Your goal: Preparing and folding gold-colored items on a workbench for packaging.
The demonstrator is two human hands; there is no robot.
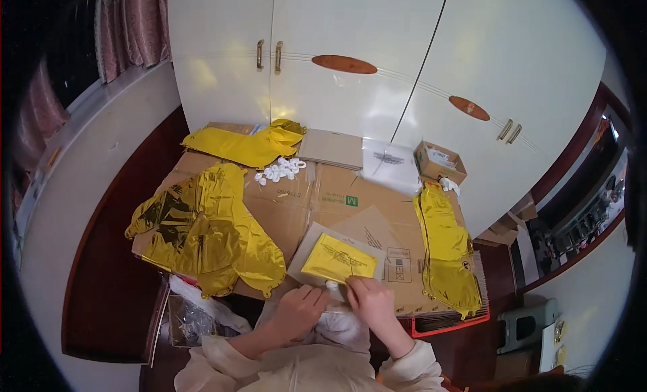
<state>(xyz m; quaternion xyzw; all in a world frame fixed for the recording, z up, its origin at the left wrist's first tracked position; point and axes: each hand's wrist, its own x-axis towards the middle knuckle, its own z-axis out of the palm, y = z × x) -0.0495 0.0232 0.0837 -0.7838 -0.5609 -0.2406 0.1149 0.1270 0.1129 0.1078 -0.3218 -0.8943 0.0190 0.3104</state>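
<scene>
A folded yellow foil balloon (339, 256) lies on a pale card, seemingly inside a clear plastic bag (303, 256), at the near edge of the cardboard. My left hand (304, 311) is closed at the bag's near left edge, fingers curled and pinching it. My right hand (371, 300) pinches the near right edge, its fingertips touching the yellow foil. Between both hands shows a small white thing (332, 285), partly covered and too small to make out. Flat gold foil balloons (209, 233) spread to the left of my hands.
Flattened cardboard (276, 206) covers the work surface. White ribbon rolls (280, 169) sit in a heap near the back, before another gold balloon (239, 144). Grey cards (330, 148), clear bags (389, 164) and a small box (440, 161) line the cabinet; more foil (446, 247) lies right.
</scene>
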